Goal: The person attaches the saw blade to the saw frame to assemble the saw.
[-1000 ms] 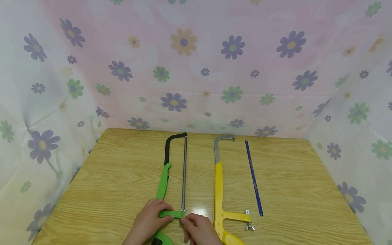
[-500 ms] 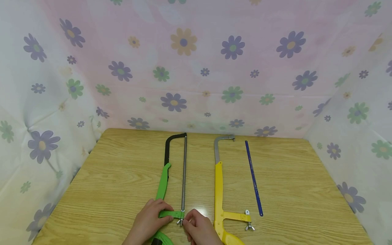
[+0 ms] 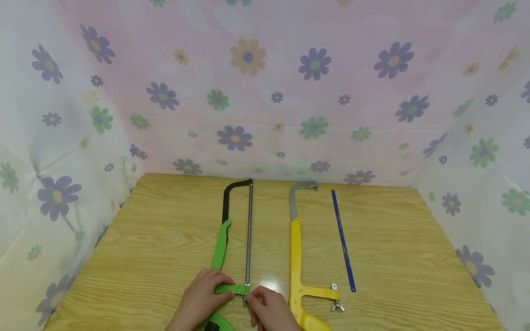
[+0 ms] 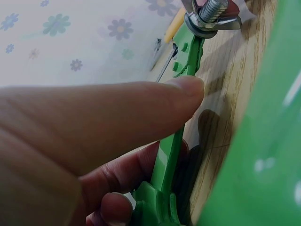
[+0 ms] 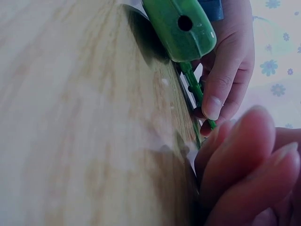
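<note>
A green hacksaw with a black front bow lies on the table, a grey blade strung along its right side. My left hand grips the short green arm at the blade's near end; in the left wrist view the thumb presses on one side and fingers curl behind. At the end of that arm sits a metal wing nut on a threaded bolt. My right hand has its thumb and fingertips at the wing nut, pinching it, and partly hides it in the head view.
Right of the hands lies a yellow hacksaw frame with its own wing nut and no blade fitted. Farther right is a loose blue blade. Flowered cloth rises behind the wooden table and at both sides.
The wing nut's wings showed spread half a second ago and now appear edge-on. My right fingers have shifted slightly around it. My left hand and the green hacksaw stay put.
</note>
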{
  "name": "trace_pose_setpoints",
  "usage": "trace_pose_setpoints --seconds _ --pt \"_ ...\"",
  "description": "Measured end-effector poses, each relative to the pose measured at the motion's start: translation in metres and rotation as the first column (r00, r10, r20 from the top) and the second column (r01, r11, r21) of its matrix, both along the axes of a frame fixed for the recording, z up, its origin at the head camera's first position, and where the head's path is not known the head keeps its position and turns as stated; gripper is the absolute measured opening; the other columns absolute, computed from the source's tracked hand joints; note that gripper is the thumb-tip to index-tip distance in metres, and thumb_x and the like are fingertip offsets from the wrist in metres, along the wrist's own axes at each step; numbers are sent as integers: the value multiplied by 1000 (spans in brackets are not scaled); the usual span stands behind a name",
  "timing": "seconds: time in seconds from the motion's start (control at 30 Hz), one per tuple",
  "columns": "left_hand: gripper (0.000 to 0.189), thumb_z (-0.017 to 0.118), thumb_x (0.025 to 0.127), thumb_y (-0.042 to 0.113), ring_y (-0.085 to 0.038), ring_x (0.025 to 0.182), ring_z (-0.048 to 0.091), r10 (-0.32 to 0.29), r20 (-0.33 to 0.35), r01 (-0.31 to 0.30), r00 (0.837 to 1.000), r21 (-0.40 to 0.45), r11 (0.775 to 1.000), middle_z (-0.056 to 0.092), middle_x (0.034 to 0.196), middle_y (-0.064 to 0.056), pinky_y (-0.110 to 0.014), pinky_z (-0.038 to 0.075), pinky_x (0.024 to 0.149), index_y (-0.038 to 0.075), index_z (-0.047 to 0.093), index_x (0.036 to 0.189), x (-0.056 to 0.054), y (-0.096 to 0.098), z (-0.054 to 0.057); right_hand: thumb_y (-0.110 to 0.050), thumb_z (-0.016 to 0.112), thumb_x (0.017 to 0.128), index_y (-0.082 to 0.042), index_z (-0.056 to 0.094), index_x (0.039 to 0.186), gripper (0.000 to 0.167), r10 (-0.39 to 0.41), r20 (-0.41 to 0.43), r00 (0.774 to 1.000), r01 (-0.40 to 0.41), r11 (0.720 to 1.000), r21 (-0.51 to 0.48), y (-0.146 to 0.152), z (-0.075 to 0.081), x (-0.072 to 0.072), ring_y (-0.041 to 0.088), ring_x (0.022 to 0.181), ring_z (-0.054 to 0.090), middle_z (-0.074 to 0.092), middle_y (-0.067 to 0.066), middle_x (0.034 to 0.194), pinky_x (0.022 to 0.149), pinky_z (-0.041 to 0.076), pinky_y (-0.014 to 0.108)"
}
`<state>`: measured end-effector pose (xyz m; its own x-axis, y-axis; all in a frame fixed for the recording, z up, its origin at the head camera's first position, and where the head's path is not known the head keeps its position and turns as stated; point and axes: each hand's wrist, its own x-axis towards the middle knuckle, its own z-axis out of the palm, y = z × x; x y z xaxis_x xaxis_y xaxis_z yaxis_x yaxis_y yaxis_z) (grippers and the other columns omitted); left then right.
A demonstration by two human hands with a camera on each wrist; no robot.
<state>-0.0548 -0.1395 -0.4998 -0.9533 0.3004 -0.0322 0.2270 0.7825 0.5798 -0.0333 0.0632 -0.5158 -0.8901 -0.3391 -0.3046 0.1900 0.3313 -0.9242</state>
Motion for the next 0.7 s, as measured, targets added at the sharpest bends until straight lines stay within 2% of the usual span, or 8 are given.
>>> trace_pose_setpoints --seconds 0.23,0.7 --pt "18 64 75 47 -4 75 38 2 0 -2 1000 0 1000 53 91 22 -21 35 59 35 64 89 0 0 0 -46 51 86 -17 60 84 31 13 -11 1000 -13 1000 16 0 0 0 8 35 41 55 -2 51 34 34 26" --pt "18 65 75 47 -4 76 38 6 -9 -6 1000 -6 1000 52 91 22 -21 35 59 36 64 88 1 1 0 -37 51 89 -17 60 83 23 21 -15 1000 -21 1000 14 0 4 0 10 36 45 55 -1 52 35 37 27"
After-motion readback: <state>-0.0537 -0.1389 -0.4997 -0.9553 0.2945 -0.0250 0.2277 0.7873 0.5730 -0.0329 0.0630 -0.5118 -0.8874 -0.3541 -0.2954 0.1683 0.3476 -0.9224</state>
